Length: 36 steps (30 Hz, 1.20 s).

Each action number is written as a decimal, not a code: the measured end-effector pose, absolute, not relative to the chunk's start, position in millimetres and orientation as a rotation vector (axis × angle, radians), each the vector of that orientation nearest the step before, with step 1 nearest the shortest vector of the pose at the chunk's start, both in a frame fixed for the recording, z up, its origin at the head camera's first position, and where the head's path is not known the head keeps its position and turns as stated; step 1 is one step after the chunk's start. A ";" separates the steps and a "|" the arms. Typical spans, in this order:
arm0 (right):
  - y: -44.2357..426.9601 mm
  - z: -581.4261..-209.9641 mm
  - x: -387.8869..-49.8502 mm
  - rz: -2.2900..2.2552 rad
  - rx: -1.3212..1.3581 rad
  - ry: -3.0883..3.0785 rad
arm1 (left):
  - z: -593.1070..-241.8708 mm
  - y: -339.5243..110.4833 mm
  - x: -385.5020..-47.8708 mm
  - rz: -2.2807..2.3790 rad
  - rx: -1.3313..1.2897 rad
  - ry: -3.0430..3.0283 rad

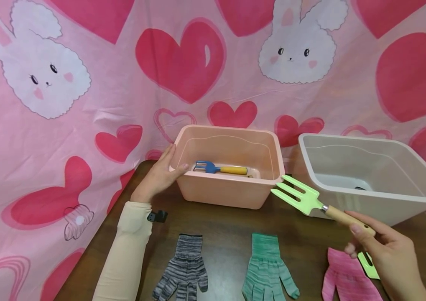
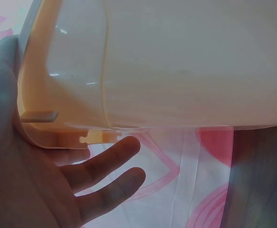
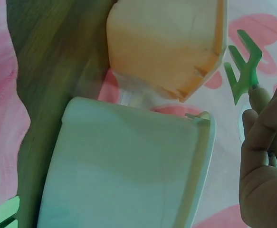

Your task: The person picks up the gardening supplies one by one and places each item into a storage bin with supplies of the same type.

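My left hand [image 1: 160, 174] grips the left rim of a pink plastic bin [image 1: 220, 191], thumb over the edge and fingers along the outside. In the left wrist view, the fingers [image 2: 110, 161] extend below the rim of the bin [image 2: 186, 71]. A small blue hand fork [image 1: 210, 167] with a yellow handle lies inside it. My right hand [image 1: 391, 246] holds a light-green garden fork [image 1: 307, 201] by its wooden handle. Its tines point left, near the pink bin's front right corner. The right wrist view shows this fork [image 3: 246, 69] beyond the curled fingers.
A grey bin [image 1: 355, 205] stands to the right, with a small dark item [image 1: 360, 188] inside. Along the table front lie a grey-black glove [image 1: 187, 267], a green glove [image 1: 267, 267] and a pink glove [image 1: 348, 278]. Another light-green tool [image 1: 368, 266] is partly hidden behind my right hand.
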State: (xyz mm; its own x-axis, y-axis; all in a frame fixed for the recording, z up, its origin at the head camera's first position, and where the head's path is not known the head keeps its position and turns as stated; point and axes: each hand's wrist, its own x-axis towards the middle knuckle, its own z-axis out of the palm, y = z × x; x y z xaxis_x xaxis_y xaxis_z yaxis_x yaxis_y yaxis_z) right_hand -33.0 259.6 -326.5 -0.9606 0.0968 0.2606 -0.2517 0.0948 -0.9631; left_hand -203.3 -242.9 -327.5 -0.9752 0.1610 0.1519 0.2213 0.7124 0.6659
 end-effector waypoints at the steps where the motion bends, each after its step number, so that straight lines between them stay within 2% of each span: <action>1: 259.8 -326.4 -34.1 1.962 0.167 -2.097 | -327.4 -242.6 -203.4 -1.120 -0.318 -2.827; 19: 244.6 -320.3 -53.9 1.926 0.250 -2.246 | -327.0 -242.3 -202.3 -1.135 -0.292 -2.839; 28: 235.7 -318.4 -68.7 1.455 0.205 -2.508 | -325.3 -241.6 -201.1 -1.155 -0.285 -2.845; 36: 232.4 -313.0 -85.1 1.407 0.287 -2.549 | -325.8 -241.0 -202.1 -1.162 -0.285 -2.841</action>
State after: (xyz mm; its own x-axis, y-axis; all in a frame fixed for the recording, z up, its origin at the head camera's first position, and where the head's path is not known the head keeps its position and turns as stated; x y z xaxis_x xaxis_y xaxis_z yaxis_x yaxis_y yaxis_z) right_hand -85.1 232.4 -313.0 -0.9578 -0.0659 0.2798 -0.2719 0.5238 -0.8073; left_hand -202.1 -241.0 -325.8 -0.9812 0.1482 0.1238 0.1925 0.6990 0.6887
